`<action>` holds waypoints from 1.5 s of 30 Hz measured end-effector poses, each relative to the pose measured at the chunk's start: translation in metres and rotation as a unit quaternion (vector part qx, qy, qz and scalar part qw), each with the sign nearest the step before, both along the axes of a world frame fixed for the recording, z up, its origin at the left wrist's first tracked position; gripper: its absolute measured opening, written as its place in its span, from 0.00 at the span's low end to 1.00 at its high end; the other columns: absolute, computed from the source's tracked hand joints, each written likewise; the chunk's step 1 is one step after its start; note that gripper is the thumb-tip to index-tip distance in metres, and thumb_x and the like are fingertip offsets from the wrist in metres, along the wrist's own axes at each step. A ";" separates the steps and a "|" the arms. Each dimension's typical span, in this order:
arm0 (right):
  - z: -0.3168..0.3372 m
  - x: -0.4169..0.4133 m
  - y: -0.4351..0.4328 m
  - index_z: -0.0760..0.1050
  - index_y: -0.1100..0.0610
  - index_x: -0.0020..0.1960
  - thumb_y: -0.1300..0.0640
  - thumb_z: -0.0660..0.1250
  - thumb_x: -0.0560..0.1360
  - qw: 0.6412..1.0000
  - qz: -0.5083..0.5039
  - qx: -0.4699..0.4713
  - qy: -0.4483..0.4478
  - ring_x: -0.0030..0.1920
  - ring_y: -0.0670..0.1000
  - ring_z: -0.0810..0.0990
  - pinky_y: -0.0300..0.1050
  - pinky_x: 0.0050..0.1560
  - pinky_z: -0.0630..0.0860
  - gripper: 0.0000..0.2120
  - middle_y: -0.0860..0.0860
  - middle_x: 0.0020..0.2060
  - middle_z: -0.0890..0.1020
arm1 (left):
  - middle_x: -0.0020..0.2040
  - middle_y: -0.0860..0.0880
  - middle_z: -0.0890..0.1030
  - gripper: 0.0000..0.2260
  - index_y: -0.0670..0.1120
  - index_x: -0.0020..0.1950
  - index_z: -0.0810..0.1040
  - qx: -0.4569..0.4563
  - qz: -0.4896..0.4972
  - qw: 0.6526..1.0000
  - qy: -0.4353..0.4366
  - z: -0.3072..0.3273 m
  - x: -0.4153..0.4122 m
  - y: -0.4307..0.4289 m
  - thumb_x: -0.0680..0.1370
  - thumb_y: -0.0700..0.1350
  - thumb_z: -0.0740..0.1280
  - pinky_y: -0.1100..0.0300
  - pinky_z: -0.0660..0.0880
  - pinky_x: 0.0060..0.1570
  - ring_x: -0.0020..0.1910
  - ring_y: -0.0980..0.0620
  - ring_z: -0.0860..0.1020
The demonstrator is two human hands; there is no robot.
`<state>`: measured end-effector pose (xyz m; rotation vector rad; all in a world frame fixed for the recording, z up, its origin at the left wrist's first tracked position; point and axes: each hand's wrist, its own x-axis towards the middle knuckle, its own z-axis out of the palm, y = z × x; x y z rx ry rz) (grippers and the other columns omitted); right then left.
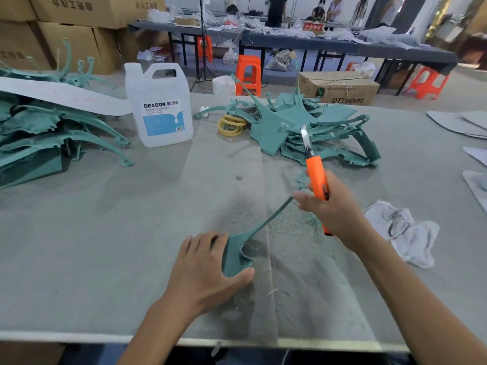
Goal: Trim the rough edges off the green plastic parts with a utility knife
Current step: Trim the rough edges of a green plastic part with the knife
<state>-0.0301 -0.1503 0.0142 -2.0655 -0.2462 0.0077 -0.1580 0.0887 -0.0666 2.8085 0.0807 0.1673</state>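
Grey table (pixel 105 233), 2 green piles (pixel 316 133), 1 knife (pixel 317 180)

Matt teal-green plastic part (pixel 233 256); glossy orange plastic utility knife (pixel 317 180), shiny metal blade (pixel 305 138).
Grey tabletop (pixel 105 233) seems felt-covered, rough.

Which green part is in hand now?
The lone green part near the front edge, gripped by the left hand; left pile and right pile lie farther back.

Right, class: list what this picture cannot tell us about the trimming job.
Head view: green part's thin end, behind the right hand.
Head view: utility knife's lower handle, wrapped by that hand.
Head view: DEXCON jug's small print, too small.
Head view: left pile of green parts, cut by the frame edge.
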 end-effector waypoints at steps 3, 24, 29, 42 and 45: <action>-0.004 -0.001 0.014 0.73 0.60 0.56 0.62 0.73 0.77 0.990 0.023 0.131 0.044 0.51 0.55 0.85 0.52 0.53 0.84 0.12 0.59 0.53 0.83 | 0.75 0.56 0.63 0.43 0.54 0.78 0.61 0.007 -0.024 0.998 0.058 0.015 -0.007 0.009 0.70 0.77 0.49 0.56 0.49 0.76 0.73 0.54 0.58; -0.035 -0.057 0.022 0.77 0.60 0.53 0.50 0.75 0.74 0.935 0.094 0.240 0.243 0.47 0.53 0.85 0.50 0.46 0.84 0.16 0.60 0.49 0.83 | 0.49 0.39 0.85 0.08 0.38 0.50 0.78 -0.780 0.146 0.597 -0.120 0.036 -0.001 -0.022 0.75 0.43 0.68 0.56 0.83 0.49 0.51 0.45 0.83; -0.049 -0.068 0.005 0.77 0.51 0.53 0.41 0.68 0.79 0.981 0.105 -0.040 0.158 0.31 0.49 0.81 0.52 0.36 0.83 0.14 0.48 0.31 0.76 | 0.50 0.38 0.84 0.06 0.36 0.50 0.79 -0.733 0.220 0.622 -0.164 0.009 -0.003 -0.013 0.81 0.39 0.66 0.54 0.81 0.54 0.55 0.42 0.82; -0.065 -0.084 0.031 0.64 0.38 0.73 0.41 0.57 0.83 0.955 0.111 -0.272 -0.035 0.50 0.58 0.81 0.51 0.46 0.73 0.19 0.50 0.45 0.84 | 0.51 0.38 0.85 0.13 0.30 0.55 0.77 -0.718 0.207 0.636 -0.193 -0.013 0.001 -0.010 0.80 0.41 0.67 0.55 0.82 0.54 0.55 0.42 0.84; -0.062 -0.079 0.025 0.63 0.38 0.74 0.42 0.57 0.83 0.957 0.075 -0.277 -0.050 0.51 0.59 0.82 0.50 0.46 0.71 0.20 0.50 0.48 0.85 | 0.51 0.38 0.85 0.12 0.33 0.52 0.80 -0.714 0.207 0.640 -0.194 -0.014 0.000 -0.010 0.79 0.43 0.68 0.54 0.82 0.54 0.55 0.42 0.84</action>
